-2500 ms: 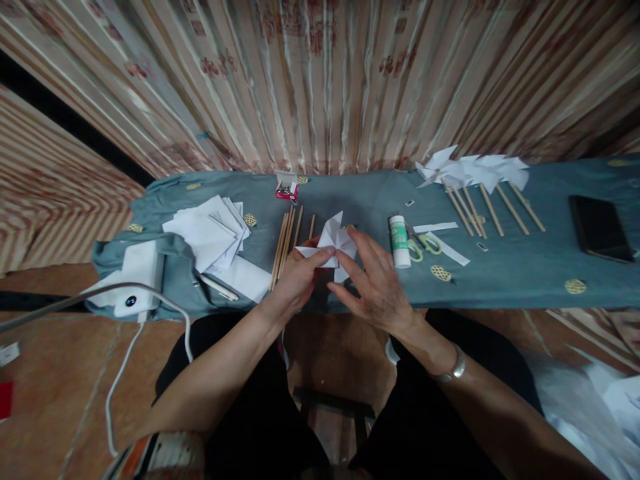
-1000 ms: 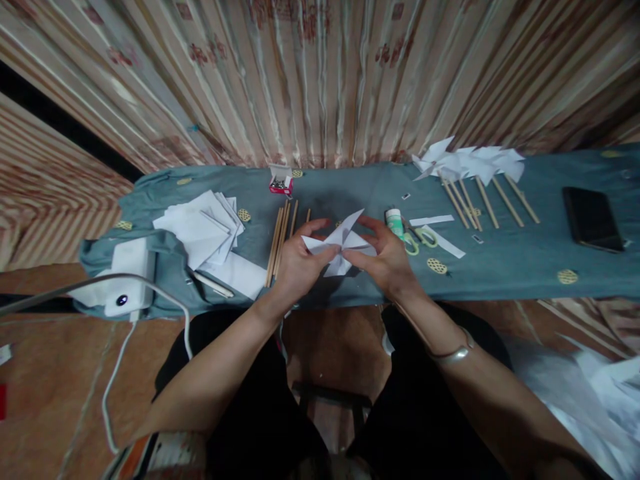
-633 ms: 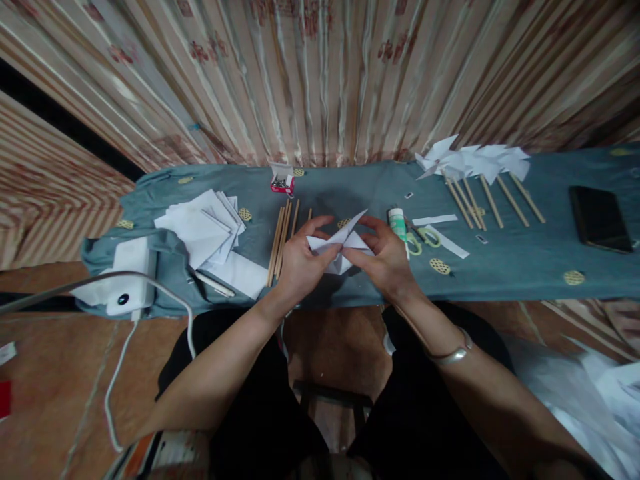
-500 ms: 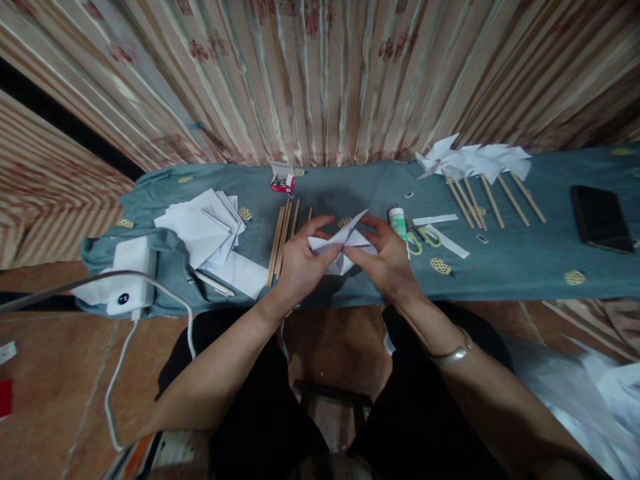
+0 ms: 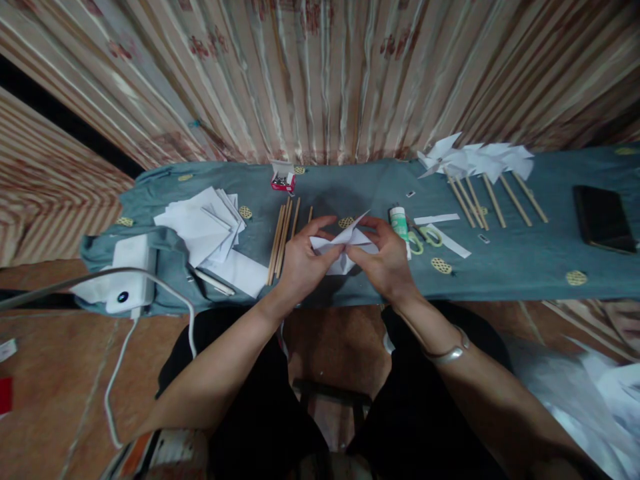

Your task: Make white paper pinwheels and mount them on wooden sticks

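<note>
The left hand (image 5: 300, 263) and right hand (image 5: 387, 263) each close a grip on the folded white paper pinwheel (image 5: 345, 241), seemingly pinning its points together, with thin wooden sticks (image 5: 281, 243) handy at nine o'clock.

Place: we take it for a home craft corner | we see a pleated beige patterned curtain (image 5: 325, 80) behind | low bench under blue-grey cloth (image 5: 500, 267) | terracotta floor tiles (image 5: 60, 373) | white paper squares (image 5: 200, 227), thin wooden sticks (image 5: 283, 237)

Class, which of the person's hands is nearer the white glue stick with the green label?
Right. The right hand lies just beside the white, green-labelled glue stick; the left hand sits farther off, across the folded white paper both hold.
</note>
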### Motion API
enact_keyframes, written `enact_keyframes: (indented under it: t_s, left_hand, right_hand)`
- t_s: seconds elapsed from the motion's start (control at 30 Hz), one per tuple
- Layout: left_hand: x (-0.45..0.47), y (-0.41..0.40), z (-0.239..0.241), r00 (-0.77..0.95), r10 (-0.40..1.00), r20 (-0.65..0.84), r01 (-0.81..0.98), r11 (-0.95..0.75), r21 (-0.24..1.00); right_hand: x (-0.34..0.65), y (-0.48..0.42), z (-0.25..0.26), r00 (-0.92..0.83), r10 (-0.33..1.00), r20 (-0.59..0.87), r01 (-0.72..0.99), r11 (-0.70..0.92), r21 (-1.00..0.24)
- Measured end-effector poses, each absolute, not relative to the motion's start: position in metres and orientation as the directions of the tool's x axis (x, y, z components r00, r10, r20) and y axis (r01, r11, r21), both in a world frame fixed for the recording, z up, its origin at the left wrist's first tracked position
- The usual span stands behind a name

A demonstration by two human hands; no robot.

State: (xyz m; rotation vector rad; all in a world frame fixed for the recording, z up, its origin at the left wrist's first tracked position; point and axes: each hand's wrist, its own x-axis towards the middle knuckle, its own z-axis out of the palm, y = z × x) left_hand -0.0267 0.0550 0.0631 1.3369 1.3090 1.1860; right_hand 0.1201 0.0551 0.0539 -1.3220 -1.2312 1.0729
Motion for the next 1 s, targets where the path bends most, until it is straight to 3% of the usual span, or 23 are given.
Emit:
enact_keyframes:
  t_s: [1.0]
  left_hand:
    - [-0.026, 0.061, 0.056, -0.01, 0.999, -0.035, -0.003, 0.035, 0.999]
  right_hand:
    - [0.123, 0.055, 0.058, 0.068, 0.997, -0.022, -0.005, -0.022, -1.0]
